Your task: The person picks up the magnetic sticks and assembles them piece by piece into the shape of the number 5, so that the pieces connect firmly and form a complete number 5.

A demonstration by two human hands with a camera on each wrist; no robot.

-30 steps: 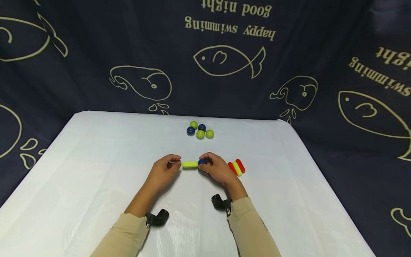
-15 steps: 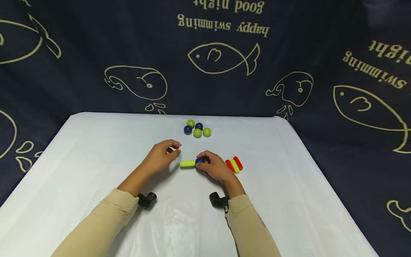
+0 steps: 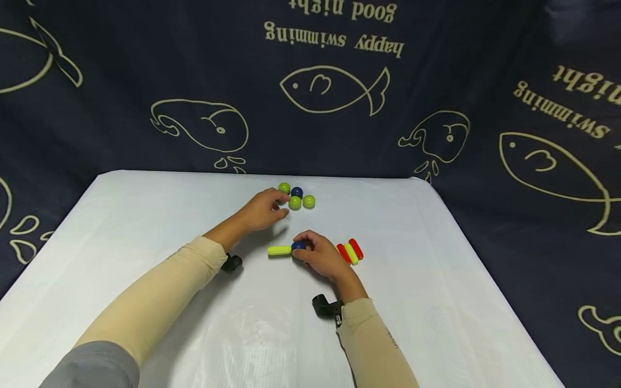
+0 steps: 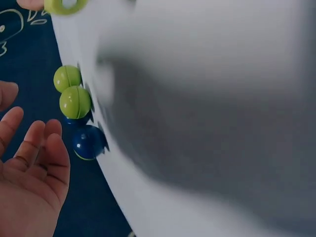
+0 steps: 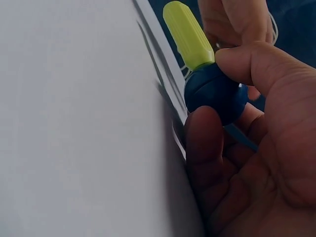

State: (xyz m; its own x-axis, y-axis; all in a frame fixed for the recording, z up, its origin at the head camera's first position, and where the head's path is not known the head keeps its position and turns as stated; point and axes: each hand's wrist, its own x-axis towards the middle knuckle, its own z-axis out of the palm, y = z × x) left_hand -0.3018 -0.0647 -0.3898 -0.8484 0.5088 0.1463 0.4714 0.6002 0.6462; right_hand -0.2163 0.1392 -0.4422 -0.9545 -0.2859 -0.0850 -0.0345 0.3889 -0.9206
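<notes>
My right hand [image 3: 320, 256] pinches a dark blue ball [image 5: 217, 94] between thumb and fingers. A ribbed yellow-green stick [image 5: 190, 37] points out from that ball, its end against the ball's surface; in the head view the stick lies to the left of the hand. My left hand [image 3: 264, 209] reaches over the far part of the table, fingers apart and loosely bent, with nothing between them. Close by its fingertips is a cluster of glossy balls: a green ball [image 4: 76, 102] and a blue ball [image 4: 89, 142] show in the left wrist view. In the head view the hand hides that blue ball.
Right of my right hand lie two red sticks [image 3: 356, 249] with a yellow-green stick [image 3: 351, 254] between them. Other green balls [image 3: 309, 201] and a blue ball [image 3: 297, 192] sit near the back edge of the white table [image 3: 412, 226]. Behind hangs a dark printed cloth [image 3: 335, 145].
My left hand has moved from beside the stick's left end, away and forward to the ball cluster. My right hand keeps its hold on the blue ball, nearly still.
</notes>
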